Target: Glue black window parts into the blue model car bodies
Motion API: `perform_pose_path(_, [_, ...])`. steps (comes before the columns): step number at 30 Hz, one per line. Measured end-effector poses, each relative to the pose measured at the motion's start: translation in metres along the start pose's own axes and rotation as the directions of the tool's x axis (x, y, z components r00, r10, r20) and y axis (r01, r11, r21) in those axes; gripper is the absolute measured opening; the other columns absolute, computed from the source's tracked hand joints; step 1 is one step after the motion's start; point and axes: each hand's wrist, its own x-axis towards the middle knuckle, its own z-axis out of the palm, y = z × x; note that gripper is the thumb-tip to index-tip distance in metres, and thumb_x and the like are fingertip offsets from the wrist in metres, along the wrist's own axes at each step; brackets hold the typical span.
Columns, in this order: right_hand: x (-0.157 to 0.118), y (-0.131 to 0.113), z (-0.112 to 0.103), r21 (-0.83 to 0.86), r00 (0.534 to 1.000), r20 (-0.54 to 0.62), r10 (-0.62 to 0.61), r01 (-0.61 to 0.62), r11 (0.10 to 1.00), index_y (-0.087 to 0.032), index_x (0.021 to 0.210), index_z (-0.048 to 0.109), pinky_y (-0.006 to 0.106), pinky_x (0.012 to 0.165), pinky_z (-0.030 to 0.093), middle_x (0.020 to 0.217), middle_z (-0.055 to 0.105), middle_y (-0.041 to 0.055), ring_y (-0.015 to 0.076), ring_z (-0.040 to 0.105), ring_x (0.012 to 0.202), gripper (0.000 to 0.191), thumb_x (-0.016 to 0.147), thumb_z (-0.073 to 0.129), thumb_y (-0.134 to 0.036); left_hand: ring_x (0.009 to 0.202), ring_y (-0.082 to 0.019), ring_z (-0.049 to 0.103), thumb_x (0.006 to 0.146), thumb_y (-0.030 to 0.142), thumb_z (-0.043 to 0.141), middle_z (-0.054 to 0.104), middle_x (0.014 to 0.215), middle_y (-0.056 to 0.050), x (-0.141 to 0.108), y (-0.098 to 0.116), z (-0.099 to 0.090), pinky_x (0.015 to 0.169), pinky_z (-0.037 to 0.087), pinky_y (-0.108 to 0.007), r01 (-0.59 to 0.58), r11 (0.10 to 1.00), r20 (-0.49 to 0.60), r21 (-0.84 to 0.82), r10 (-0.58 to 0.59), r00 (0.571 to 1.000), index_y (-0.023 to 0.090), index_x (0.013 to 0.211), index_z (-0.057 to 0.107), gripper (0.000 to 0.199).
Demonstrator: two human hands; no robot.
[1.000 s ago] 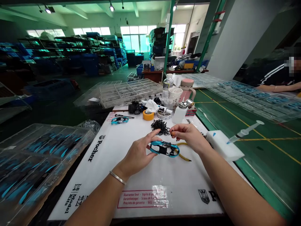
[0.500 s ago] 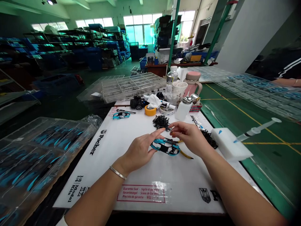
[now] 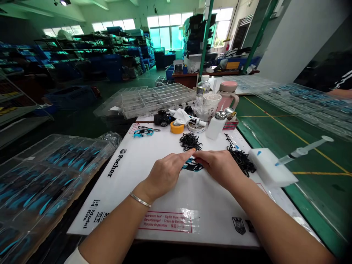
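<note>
My left hand (image 3: 167,169) is closed at the left side of a small blue-and-black plastic model car part (image 3: 192,165), which it grips just above the white board (image 3: 170,200). From the right, my right hand (image 3: 218,165) comes in closed, its fingertips meeting the left ones over the part. Whatever its pinch holds is hidden. Just beyond the fingertips lies a pile of small black strips (image 3: 190,141). A second black pile (image 3: 242,161) sits to the right of my right hand.
At the board's far side are another blue part (image 3: 143,132), a yellow tape roll (image 3: 176,127), a white bottle (image 3: 216,125) and a pink flask (image 3: 227,94). A syringe (image 3: 305,150) stands in a white foam block (image 3: 271,168) on the right. Compartment trays (image 3: 106,141) with blue parts lie left.
My right hand has moved left and down onto the blue part, and the fingertips of both hands now meet. The yellow-handled tool beneath is hidden. The view has shifted slightly.
</note>
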Motion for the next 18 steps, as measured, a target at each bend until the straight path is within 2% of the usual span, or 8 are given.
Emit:
perform_pose_path(4, [0.002, -0.005, 0.000, -0.127, 0.999, 0.022, -0.033, 0.036, 0.991, -0.023, 0.088, 0.071, 0.028, 0.053, 0.030, 0.070, 0.071, -0.0031, 0.0167, 0.066, 0.061, 0.014, 0.085, 0.066, -0.011, 0.115, -0.016, 0.061, 0.089, 0.000, 0.044, 0.058, 0.137, -0.003, -0.001, 0.001, 0.002, 0.096, 0.057, -0.034, -0.029, 0.999, -0.026, 0.026, 0.030, 0.999, 0.023, 0.148, 0.030, 0.065])
perform_pose_path(7, [0.002, -0.005, -0.001, -0.121, 0.998, 0.061, -0.024, 0.031, 0.992, -0.023, 0.085, 0.071, 0.028, 0.053, 0.030, 0.069, 0.071, -0.0027, 0.0176, 0.066, 0.061, 0.013, 0.086, 0.065, -0.011, 0.115, -0.016, 0.061, 0.090, 0.000, 0.042, 0.058, 0.137, -0.003, -0.002, 0.000, 0.003, 0.095, 0.057, -0.033, -0.058, 0.998, -0.034, 0.034, 0.059, 0.998, 0.024, 0.149, 0.029, 0.065])
perform_pose_path(9, [0.002, -0.004, -0.002, -0.044, 0.996, 0.092, 0.007, -0.003, 0.999, -0.023, 0.090, 0.071, 0.027, 0.056, 0.034, 0.074, 0.073, -0.0034, 0.0176, 0.068, 0.065, 0.017, 0.086, 0.064, -0.009, 0.114, -0.015, 0.061, 0.091, 0.000, 0.041, 0.059, 0.136, -0.003, -0.002, -0.001, 0.003, 0.095, 0.056, -0.032, -0.076, 0.997, -0.036, 0.032, 0.077, 0.996, 0.024, 0.149, 0.028, 0.064])
perform_pose_path(12, [0.002, 0.001, -0.002, 0.157, 0.990, 0.136, 0.041, -0.062, 0.986, -0.027, 0.105, 0.070, 0.025, 0.064, 0.043, 0.082, 0.074, -0.0048, 0.0166, 0.070, 0.073, 0.028, 0.085, 0.065, -0.009, 0.111, -0.015, 0.061, 0.092, 0.000, 0.040, 0.063, 0.129, -0.003, -0.003, -0.001, 0.003, 0.093, 0.057, -0.032, -0.101, 0.994, -0.033, 0.028, 0.102, 0.994, 0.024, 0.149, 0.030, 0.063])
perform_pose_path(15, [0.002, 0.008, -0.002, 0.387, 0.977, 0.210, 0.033, -0.115, 0.915, -0.029, 0.120, 0.065, 0.024, 0.071, 0.048, 0.082, 0.074, -0.0049, 0.0158, 0.070, 0.076, 0.042, 0.083, 0.067, -0.010, 0.108, -0.015, 0.063, 0.094, 0.001, 0.040, 0.067, 0.120, -0.004, -0.003, -0.001, 0.002, 0.091, 0.057, -0.032, -0.124, 0.992, -0.017, 0.029, 0.124, 0.992, 0.023, 0.149, 0.030, 0.060])
perform_pose_path(18, [0.003, 0.013, -0.001, 0.540, 0.956, 0.289, 0.044, -0.201, 0.818, -0.028, 0.127, 0.062, 0.026, 0.073, 0.051, 0.078, 0.073, -0.0037, 0.0168, 0.070, 0.075, 0.051, 0.080, 0.068, -0.011, 0.107, -0.015, 0.063, 0.094, 0.003, 0.040, 0.066, 0.119, -0.005, -0.002, 0.000, 0.002, 0.092, 0.057, -0.032, -0.145, 0.989, 0.005, 0.024, 0.145, 0.989, 0.021, 0.148, 0.031, 0.057])
